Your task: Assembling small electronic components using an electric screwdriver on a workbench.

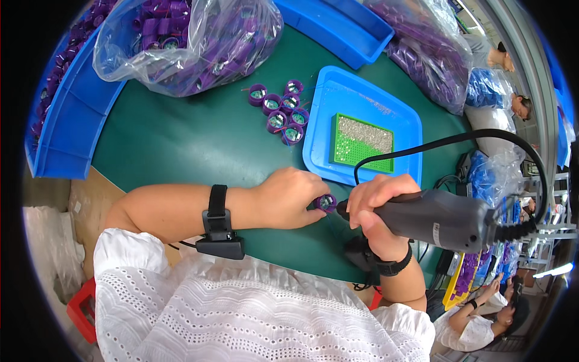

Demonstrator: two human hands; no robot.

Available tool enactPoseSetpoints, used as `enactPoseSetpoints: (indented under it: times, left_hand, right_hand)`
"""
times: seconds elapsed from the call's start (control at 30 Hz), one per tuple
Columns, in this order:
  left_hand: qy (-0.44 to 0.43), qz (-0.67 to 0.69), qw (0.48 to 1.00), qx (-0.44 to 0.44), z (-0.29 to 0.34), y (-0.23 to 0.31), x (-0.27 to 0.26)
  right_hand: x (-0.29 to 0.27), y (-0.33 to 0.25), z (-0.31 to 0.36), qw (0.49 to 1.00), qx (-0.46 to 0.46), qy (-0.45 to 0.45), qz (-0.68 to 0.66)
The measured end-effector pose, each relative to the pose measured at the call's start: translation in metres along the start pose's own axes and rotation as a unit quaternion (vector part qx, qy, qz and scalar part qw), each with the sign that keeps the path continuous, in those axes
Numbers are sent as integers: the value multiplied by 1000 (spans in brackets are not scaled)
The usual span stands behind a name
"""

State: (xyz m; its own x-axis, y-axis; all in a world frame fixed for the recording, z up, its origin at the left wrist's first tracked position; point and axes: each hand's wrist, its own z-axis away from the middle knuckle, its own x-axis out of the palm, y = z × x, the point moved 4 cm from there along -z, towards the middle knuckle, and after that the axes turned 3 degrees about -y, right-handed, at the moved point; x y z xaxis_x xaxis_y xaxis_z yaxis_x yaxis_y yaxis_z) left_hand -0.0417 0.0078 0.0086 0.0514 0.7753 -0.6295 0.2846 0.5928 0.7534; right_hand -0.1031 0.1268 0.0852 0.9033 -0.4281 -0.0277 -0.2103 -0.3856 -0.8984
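Note:
My left hand [294, 196] pinches a small purple cup-shaped housing [325, 203] with a green circuit board inside, just above the green table mat. In my right hand [383, 202] is a dark grey electric screwdriver [437, 217], its tip pointing left at the housing's open side. Whether the tip touches the housing I cannot tell. Beyond my hands, a blue tray [313, 142] carries a green perforated screw plate [356, 158] covered in small silvery screws. Left of that tray, several similar purple housings [277, 120] with boards and thin wires stand grouped on the mat.
A clear bag of purple housings [205, 48] lies at the back left, beside a long blue bin [78, 114]. Another blue bin [338, 27] and more bagged purple parts [422, 54] are at the back. The screwdriver's black cable [446, 140] arches over the tray. Other people sit at right.

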Motion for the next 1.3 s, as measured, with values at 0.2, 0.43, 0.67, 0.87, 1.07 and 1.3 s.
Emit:
enactPoseSetpoints:
  times: [0.2,0.43,0.67,0.87,1.07,1.3]
  left_hand:
    - [-5,-16,1000,5,1,-2,4]
    - [-14,-43,999,26,1,4,-3]
    - [1,-61,998,34,1,-2,2]
    - [9,-49,998,34,2,-1,0]
    - [17,-38,999,35,2,0,0]
    - [9,-40,999,31,2,-1,0]
  right_hand:
    - [-20,-8,-5,980,6,147,-133]
    - [-64,-15,-26,926,-87,365,-32]
    - [-69,10,-34,963,-98,249,22]
    - [-65,12,-38,964,-101,240,59]
    - [-65,14,-39,965,-95,237,57]
    - [-64,17,-40,967,-92,232,59]
